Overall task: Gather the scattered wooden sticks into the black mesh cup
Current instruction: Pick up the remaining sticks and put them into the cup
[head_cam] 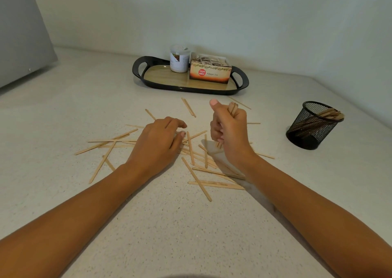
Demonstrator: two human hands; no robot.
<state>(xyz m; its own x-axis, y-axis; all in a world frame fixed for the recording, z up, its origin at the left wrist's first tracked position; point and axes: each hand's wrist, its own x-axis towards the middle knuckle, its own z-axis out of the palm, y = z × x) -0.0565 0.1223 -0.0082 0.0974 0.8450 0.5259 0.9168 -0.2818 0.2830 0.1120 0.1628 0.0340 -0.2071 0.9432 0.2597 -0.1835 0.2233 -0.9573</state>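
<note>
Findings at the right hand (228, 129): fist closed upright round a bundle of sticks (232, 108), thumb raised, stick ends showing above and below the fingers. Just beside it, the left hand (157, 144) lies palm down on the pile, fingers bent onto the wood. Whether it has pinched a stick up cannot be told from this view.

The scattered wooden sticks (196, 179) lie across the middle of the bench (169, 224), crossing and overlapping under and around both hands, with outliers toward the left edge and a few toward the back edge. The black mesh cup (311, 127) stands upright near the right edge, well apart from the pile, with several sticks already leaning inside it.

Assessment: task part done. Some sticks are in the cup and one bundle is in hand, but the greater share appears to be on the bench. Several more gather-and-carry rounds look necessary.

Surroundings: a black tray (137, 68) at the back edge carries a white jar (179, 62) and an open tea box (209, 74); a grey panel (21, 34) stands at the back left corner. None of these sits between pile and cup. Flat, overlapping sticks look the likelier hindrance.
</note>
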